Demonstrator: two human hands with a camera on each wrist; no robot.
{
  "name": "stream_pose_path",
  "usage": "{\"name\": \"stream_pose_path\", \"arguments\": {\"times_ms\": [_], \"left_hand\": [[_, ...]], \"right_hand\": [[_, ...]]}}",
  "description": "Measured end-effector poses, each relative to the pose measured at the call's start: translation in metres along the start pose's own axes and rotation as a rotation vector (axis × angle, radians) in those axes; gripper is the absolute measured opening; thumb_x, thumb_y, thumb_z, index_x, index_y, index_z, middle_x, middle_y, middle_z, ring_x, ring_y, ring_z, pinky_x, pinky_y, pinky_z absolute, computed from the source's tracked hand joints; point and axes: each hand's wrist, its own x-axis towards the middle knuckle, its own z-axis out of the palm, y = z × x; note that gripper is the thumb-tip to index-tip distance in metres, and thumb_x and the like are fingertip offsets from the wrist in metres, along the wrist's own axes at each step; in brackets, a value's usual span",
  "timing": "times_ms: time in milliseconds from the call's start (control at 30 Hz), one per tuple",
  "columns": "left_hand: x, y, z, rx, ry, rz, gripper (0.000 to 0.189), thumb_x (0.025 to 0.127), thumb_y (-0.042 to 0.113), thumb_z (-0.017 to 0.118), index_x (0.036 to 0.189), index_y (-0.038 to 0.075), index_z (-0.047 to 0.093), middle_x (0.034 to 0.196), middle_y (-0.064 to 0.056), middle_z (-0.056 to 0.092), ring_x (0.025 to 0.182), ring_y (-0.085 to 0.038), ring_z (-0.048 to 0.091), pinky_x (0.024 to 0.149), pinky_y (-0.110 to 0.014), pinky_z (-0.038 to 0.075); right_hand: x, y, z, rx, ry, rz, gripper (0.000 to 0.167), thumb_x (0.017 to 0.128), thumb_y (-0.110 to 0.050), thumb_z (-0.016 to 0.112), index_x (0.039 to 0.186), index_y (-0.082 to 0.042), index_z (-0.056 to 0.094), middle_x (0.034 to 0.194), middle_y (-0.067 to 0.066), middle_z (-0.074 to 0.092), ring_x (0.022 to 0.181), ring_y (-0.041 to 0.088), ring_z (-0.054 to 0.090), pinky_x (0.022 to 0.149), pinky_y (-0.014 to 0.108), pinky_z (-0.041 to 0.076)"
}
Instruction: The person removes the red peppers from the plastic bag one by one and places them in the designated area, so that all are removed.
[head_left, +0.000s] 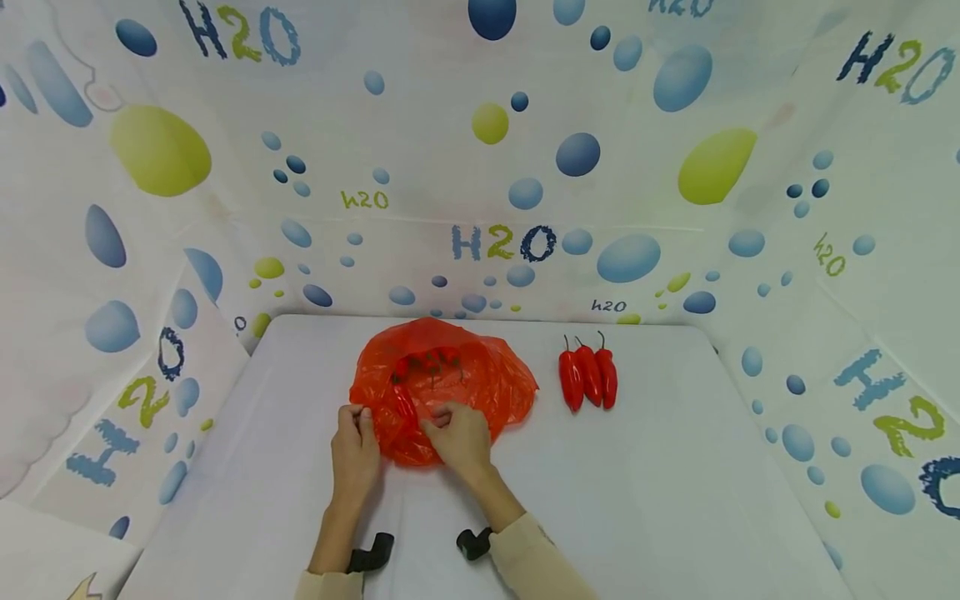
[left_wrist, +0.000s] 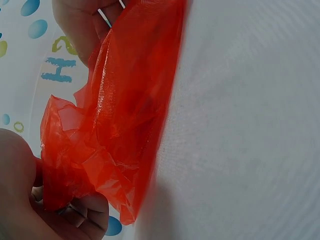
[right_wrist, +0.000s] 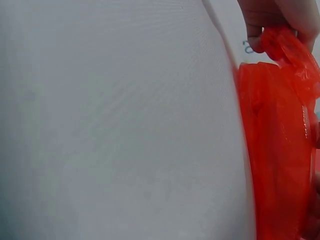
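Observation:
A thin red plastic bag (head_left: pixel 510 375) lies on the table with its mouth spread open toward me. Inside are several red chili peppers (head_left: pixel 405 406), some with dark green stems showing. At the bag's left front edge, my left hand (head_left: pixel 356 454) grips the crumpled rim between thumb and fingers; the left wrist view shows this hand (left_wrist: pixel 25 200) holding bunched plastic. My right hand (head_left: pixel 461 440) pinches the front rim, its knuckles over the opening. In the right wrist view, the bag's side (right_wrist: pixel 280 150) stands upright.
Three red chili peppers (head_left: pixel 588 375) lie side by side to the right of the bag, stems pointing away. The white table (head_left: pixel 660 483) has a far edge close behind the bag. A patterned sheet (head_left: pixel 420 150) hangs behind and along both sides.

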Motion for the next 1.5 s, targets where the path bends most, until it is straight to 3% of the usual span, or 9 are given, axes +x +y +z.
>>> {"name": "stream_pose_path", "arguments": {"times_ms": [367, 933, 1267, 1500], "left_hand": [[0.0, 0.0, 0.0, 0.007, -0.015, -0.014, 0.024, 0.114, 0.018, 0.042, 0.122, -0.002, 0.049, 0.099, -0.016, 0.06, 0.084, -0.025, 0.055, 0.072, -0.02, 0.046], [-0.001, 0.0, 0.001, 0.025, 0.004, -0.003, 0.022, 0.113, 0.017, 0.043, 0.119, -0.003, 0.05, 0.095, -0.016, 0.06, 0.081, -0.025, 0.054, 0.071, -0.027, 0.045], [0.0, -0.001, 0.001, 0.029, 0.004, -0.015, 0.021, 0.113, 0.017, 0.044, 0.12, -0.002, 0.05, 0.094, -0.016, 0.059, 0.081, -0.025, 0.054, 0.071, -0.027, 0.045], [0.0, -0.001, 0.001, 0.029, -0.007, -0.016, 0.022, 0.113, 0.018, 0.043, 0.12, -0.002, 0.05, 0.091, -0.015, 0.057, 0.08, -0.025, 0.052, 0.07, -0.027, 0.045]], "right_hand": [[0.002, 0.003, 0.013, -0.046, 0.001, -0.023, 0.025, 0.087, -0.034, 0.085, 0.094, -0.011, 0.08, 0.077, -0.007, 0.075, 0.069, 0.003, 0.069, 0.065, 0.025, 0.054], [0.0, -0.004, 0.021, -0.063, -0.035, 0.032, 0.02, 0.083, -0.034, 0.087, 0.087, -0.016, 0.079, 0.072, -0.01, 0.073, 0.068, 0.004, 0.066, 0.062, 0.026, 0.052], [0.003, -0.007, 0.027, -0.055, -0.069, 0.109, 0.02, 0.077, -0.035, 0.088, 0.072, -0.019, 0.077, 0.053, -0.018, 0.059, 0.053, 0.002, 0.055, 0.051, 0.026, 0.046], [0.002, -0.008, 0.026, -0.043, -0.042, 0.085, 0.03, 0.078, -0.033, 0.087, 0.058, -0.019, 0.069, 0.047, -0.016, 0.052, 0.049, 0.005, 0.049, 0.046, 0.026, 0.04]]}}
